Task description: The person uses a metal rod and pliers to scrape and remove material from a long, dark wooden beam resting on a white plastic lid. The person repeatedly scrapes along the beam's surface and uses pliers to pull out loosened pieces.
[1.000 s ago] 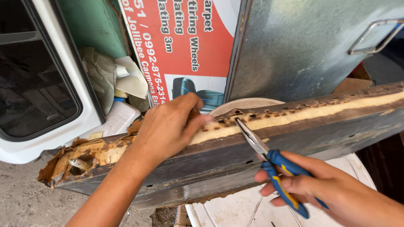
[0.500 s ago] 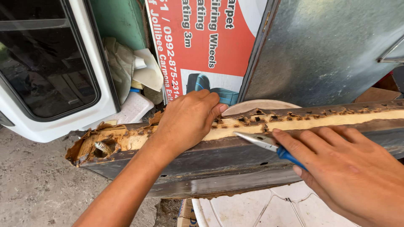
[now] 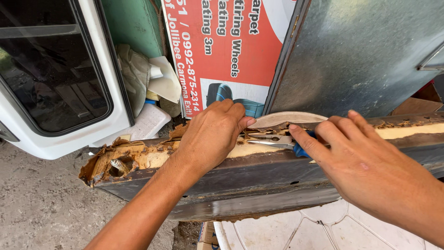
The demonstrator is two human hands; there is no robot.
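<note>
Our right hand [image 3: 365, 166] has swung the pliers [image 3: 277, 140] from clear of the panel [image 3: 240, 178] down flat onto its foam edge, fingers closed on the blue handles. Our left hand [image 3: 212, 134] stays curled, gripping the edge just beside the tips.

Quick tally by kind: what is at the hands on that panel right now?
Hands: 2, left hand and right hand
Blue-handled pliers: 1
Rusted metal panel: 1
Bolt in the panel's broken end: 1
Total: 5
</note>
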